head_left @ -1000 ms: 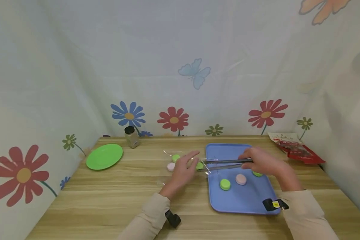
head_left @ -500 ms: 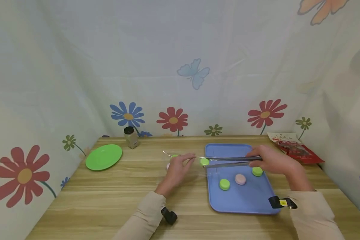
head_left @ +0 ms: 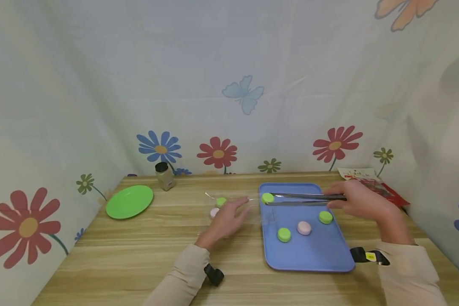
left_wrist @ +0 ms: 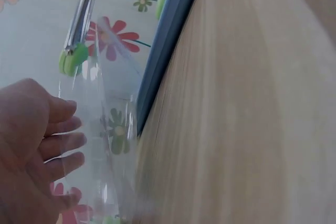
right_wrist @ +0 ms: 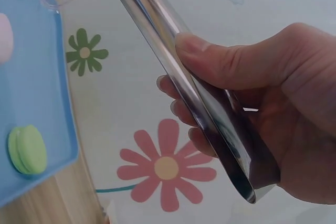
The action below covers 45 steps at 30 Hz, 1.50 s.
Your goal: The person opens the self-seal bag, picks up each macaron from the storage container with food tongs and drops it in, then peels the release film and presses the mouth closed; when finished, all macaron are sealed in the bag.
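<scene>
My right hand [head_left: 361,204] [right_wrist: 273,98] grips metal tongs [head_left: 306,199] [right_wrist: 184,77], thumb on one side and fingers on the other. Between the tong tips sits a green macaron [head_left: 267,198] [left_wrist: 73,59], over the back left corner of the blue tray [head_left: 310,255]. My left hand [head_left: 225,221] [left_wrist: 31,145] is at the clear plastic bag [left_wrist: 102,129], thumb and fingers apart and slightly bent; whether they touch the film is unclear. A green macaron [head_left: 221,202] and a pink one [head_left: 214,213] lie at the bag, left of that hand.
On the tray lie a green macaron [head_left: 284,234], a pink macaron [head_left: 304,228] and another green one [head_left: 325,217]. A green plate [head_left: 130,202] and a black-lidded jar [head_left: 164,176] stand at the back left. A red and white packet [head_left: 390,192] lies at the back right.
The tongs and the green macaron in them have moved right, from beside my left hand to over the tray's corner. My right hand has shifted right; my left hand has drawn slightly left.
</scene>
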Tool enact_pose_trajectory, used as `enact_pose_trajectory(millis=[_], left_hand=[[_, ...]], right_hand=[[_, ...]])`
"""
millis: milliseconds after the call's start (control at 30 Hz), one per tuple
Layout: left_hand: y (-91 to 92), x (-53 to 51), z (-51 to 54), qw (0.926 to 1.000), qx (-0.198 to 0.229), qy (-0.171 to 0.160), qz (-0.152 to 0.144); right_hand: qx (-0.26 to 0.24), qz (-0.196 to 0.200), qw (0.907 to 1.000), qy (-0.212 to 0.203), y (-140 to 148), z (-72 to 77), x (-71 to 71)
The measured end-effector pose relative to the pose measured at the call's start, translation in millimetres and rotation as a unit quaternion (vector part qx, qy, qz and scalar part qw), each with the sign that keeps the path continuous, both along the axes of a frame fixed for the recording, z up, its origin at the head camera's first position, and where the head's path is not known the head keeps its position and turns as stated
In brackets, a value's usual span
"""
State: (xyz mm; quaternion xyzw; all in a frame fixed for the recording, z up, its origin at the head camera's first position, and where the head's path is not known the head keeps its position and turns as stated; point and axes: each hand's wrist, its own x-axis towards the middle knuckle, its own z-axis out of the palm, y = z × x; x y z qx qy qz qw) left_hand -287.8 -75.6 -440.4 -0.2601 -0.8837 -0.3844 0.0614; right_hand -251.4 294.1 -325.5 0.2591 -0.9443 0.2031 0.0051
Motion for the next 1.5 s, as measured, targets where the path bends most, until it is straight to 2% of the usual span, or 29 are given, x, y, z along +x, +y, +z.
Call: enact_pose_trajectory(millis=[200, 300, 433, 667, 833, 1033, 1233, 1367, 1500], left_hand=[[0.4, -0.9, 0.6, 0.9973, 0.061, 0.026, 0.033], [-0.5, -1.0, 0.8, 0.9967, 0.071, 0.017, 0.035], [-3.5, -1.3, -0.6, 0.9983, 0.055, -0.013, 0.017], [-13.8, -8.8, 2.1, 0.9990, 0.019, -0.032, -0.024], [-24.7, -14.0, 12.3, 0.9956, 0.027, -0.067, -0.058], [-25.2, -13.9, 19.0, 0.9891, 0.049, -0.098, -0.099], [-23.2, -12.5, 18.8, 0.9870, 0.045, -0.120, -0.096], [-22.2, -12.3, 17.1, 0.9869, 0.045, -0.124, -0.092], [-19.4, -12.9, 15.4, 0.9876, 0.034, -0.125, -0.089]], right_hand=[[0.009, 0.001, 0.9999, -0.014, 8.3, 1.7, 0.9], [0.004, 0.010, 0.9994, -0.032, 0.2, -3.0, -2.6], [0.012, 0.030, 0.9993, -0.021, -23.8, -14.6, -11.1], [0.045, 0.082, 0.9957, 0.001, -59.8, -39.4, -27.7], [0.043, 0.119, 0.9917, 0.021, -78.9, -40.5, -26.4], [0.037, 0.129, 0.9903, 0.035, -97.8, -33.5, -25.8], [0.055, 0.142, 0.9882, 0.011, -117.3, -36.0, -27.9], [0.045, 0.159, 0.9861, 0.014, -123.4, -40.3, -29.7], [0.032, 0.156, 0.9871, 0.015, -127.5, -41.6, -30.8]])
